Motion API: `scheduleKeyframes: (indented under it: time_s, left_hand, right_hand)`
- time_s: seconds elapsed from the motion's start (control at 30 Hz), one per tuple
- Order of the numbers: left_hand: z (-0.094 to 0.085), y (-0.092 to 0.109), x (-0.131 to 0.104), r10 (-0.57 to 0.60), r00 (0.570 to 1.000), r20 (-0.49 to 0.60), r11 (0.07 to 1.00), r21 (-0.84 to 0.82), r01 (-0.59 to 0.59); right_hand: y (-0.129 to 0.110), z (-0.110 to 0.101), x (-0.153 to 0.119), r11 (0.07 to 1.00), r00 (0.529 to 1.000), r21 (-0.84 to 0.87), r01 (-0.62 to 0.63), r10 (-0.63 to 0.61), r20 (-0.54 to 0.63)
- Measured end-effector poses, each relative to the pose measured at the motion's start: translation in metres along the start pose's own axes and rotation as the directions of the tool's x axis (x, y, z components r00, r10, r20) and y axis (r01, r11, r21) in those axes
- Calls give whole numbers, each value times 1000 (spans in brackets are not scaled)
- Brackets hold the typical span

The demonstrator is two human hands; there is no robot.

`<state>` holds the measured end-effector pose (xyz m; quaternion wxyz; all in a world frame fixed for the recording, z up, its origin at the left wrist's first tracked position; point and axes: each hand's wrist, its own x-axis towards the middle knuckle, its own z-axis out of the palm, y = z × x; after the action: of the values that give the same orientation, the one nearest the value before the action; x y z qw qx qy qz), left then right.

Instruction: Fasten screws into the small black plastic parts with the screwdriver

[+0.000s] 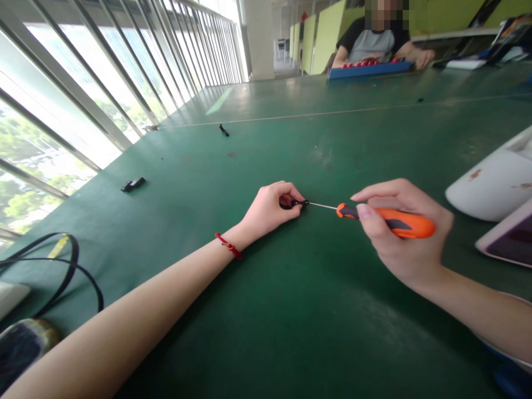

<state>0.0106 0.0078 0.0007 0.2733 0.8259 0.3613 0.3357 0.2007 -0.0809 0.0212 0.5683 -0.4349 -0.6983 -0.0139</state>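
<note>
black part: one, pinched in left hand over green table, partly hidden
screwdriver: one, gripped by right hand, tip at the part
black pieces: two, on the left
blue tray: one, far side

taking the left hand as the dial's centre, a part is sitting between its fingertips. at three o'clock a screwdriver is lying in the right hand, its tip meeting the part. on the table, one loose piece is lying at eleven, another loose piece at nine. a cable is looping between eight and nine. past the right hand, at three, a container is standing, a device lying just before it. at one, a tray is sitting before a person; at ten, a railing is running alongside the table.
</note>
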Motion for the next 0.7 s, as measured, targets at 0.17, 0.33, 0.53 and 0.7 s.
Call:
scheduleKeyframes:
  time_s: [0.17,0.33,0.53,0.7]
  left_hand:
    - [0,-1,0,2,1000,2,1000,-4,-2]
    - [0,-2,-1,5,1000,4,1000,-10,-5]
    - [0,-2,0,8,1000,6,1000,-12,-8]
    - [0,-2,0,6,1000,1,1000,-14,-6]
  right_hand:
    - [5,3,1,980,994,184,69,-51,-98]
    - [1,1,0,995,999,95,-35,33,33]
    - [5,3,0,984,995,173,44,-28,-92]
    - [4,1,1,995,1000,95,-25,26,-5]
